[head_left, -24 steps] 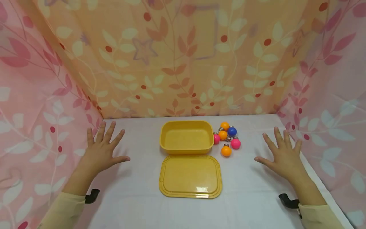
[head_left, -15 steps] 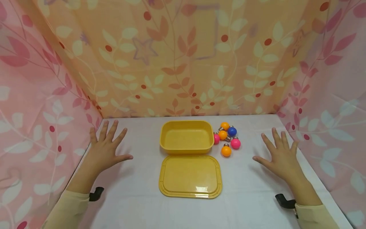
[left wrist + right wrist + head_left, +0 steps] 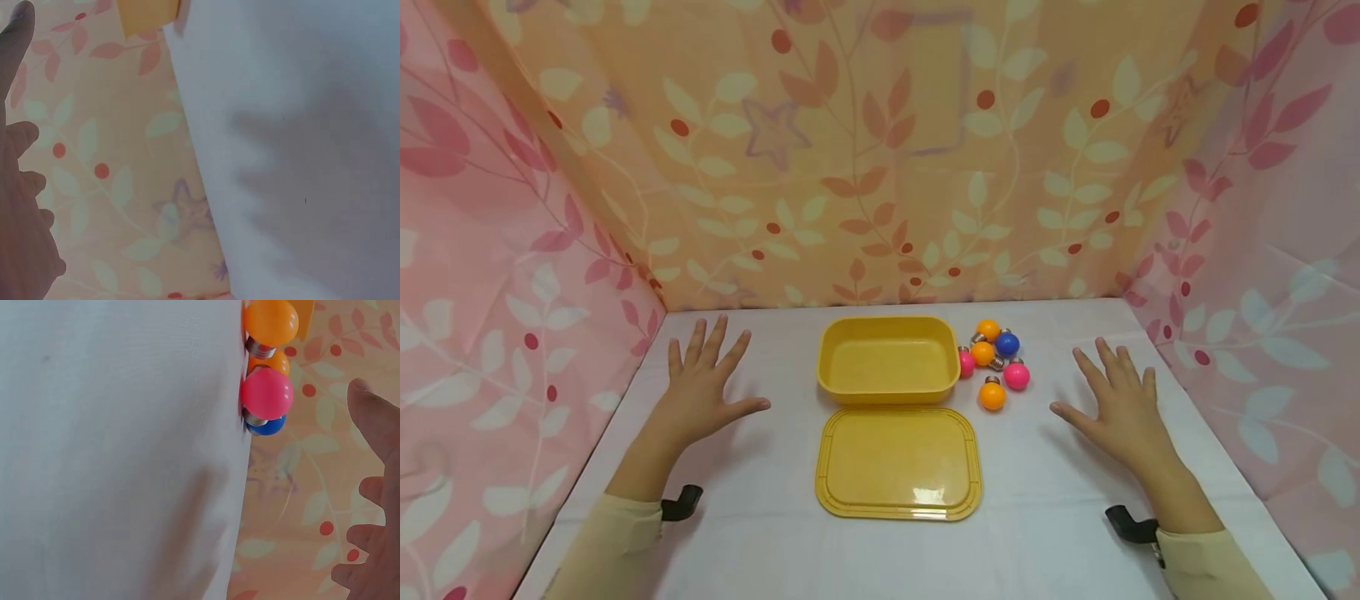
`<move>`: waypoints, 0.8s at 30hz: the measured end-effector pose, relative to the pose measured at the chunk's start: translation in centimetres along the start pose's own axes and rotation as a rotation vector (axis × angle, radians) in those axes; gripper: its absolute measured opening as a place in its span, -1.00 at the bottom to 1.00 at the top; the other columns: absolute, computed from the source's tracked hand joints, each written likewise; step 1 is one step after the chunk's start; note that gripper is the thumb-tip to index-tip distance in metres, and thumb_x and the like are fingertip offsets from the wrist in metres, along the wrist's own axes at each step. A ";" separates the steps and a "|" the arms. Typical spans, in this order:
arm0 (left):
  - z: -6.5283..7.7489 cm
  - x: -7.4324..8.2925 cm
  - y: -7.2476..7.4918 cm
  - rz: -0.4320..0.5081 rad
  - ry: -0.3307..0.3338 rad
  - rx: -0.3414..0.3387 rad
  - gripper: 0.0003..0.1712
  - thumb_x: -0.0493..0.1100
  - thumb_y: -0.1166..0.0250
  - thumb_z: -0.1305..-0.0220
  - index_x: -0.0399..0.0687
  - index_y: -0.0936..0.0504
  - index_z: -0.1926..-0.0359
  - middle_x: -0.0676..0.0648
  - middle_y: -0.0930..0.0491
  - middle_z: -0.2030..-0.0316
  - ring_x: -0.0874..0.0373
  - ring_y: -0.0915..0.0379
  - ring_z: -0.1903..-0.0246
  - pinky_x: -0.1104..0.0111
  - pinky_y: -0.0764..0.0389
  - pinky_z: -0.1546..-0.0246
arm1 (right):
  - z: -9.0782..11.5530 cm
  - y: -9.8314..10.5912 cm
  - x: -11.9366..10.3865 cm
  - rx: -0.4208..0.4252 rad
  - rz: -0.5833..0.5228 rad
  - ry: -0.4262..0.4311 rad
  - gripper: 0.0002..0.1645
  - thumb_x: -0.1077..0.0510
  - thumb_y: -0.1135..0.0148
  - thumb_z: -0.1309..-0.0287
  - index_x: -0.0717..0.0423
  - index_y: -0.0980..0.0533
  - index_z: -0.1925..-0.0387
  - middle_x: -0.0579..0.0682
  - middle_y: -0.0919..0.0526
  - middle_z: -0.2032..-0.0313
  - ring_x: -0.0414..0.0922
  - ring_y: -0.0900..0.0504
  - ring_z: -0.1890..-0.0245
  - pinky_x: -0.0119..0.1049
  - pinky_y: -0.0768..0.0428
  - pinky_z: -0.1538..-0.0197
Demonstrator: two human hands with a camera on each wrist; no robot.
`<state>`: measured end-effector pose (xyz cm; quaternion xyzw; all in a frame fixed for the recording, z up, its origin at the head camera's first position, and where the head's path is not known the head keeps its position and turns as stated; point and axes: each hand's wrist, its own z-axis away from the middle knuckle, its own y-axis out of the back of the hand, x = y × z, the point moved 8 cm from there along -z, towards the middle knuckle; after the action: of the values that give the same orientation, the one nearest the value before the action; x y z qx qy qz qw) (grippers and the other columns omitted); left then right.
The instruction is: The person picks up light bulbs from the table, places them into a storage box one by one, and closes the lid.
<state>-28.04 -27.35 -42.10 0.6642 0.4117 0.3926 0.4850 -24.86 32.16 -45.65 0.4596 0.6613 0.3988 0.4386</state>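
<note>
My left hand [image 3: 700, 396] hovers over the left part of the table, fingers spread, holding nothing. On the other side my right hand [image 3: 1123, 417] is spread the same way, also holding nothing, to the right of several small light bulbs. Among these are an orange bulb [image 3: 992, 396], a pink bulb [image 3: 1017, 376] and a blue bulb [image 3: 1007, 343], each with a metal screw base. They lie beside a yellow rectangular box [image 3: 887, 392], which stands uncovered. In front of it lies a flat yellow lid [image 3: 898, 462]. The right wrist view shows the pink bulb [image 3: 267, 394] close to the thumb.
A white cloth [image 3: 880, 554] covers the table. An orange patterned curtain [image 3: 865, 167] hangs behind it, with a pink curtain [image 3: 497, 292] on the left and another pink curtain [image 3: 1277, 292] on the right. Each wrist carries a black mount.
Both hands have drifted inward over the table, the left one to the right and the right one to the left. The box, lid and bulbs lie where they were.
</note>
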 end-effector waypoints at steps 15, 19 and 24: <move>-2.1 2.4 -2.6 0.336 0.005 -0.028 0.32 0.45 -0.43 -0.10 0.07 0.05 -0.66 -0.11 0.20 -0.65 -0.22 0.36 -0.61 -0.26 0.15 -0.55 | -0.4 -0.5 -0.8 0.028 -0.108 0.002 0.14 -0.32 -0.42 -0.13 0.04 -0.17 -0.58 0.32 -0.10 -0.55 0.43 0.02 -0.52 0.52 0.32 -0.48; -2.4 2.8 -3.4 0.415 0.021 -0.040 0.31 0.41 -0.46 -0.09 0.13 0.06 -0.66 -0.05 0.19 -0.65 -0.19 0.34 -0.62 -0.27 0.08 -0.54 | -0.4 -0.9 -1.0 0.019 -0.126 -0.012 0.14 -0.33 -0.40 -0.15 0.06 -0.15 -0.58 0.34 -0.11 -0.54 0.43 0.02 -0.52 0.52 0.33 -0.47; -2.6 3.6 -4.6 0.499 0.039 -0.061 0.28 0.43 -0.43 -0.11 0.25 0.09 -0.66 0.01 0.21 -0.66 -0.15 0.30 -0.62 -0.28 0.03 -0.52 | -0.6 -1.4 -1.1 0.016 -0.149 -0.023 0.13 -0.32 -0.40 -0.16 0.10 -0.17 -0.57 0.37 -0.14 -0.51 0.45 -0.02 -0.50 0.55 0.25 -0.46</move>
<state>-29.91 -22.32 -45.52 0.7227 0.2323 0.5252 0.3846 -25.54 30.67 -46.51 0.4169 0.6919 0.3544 0.4710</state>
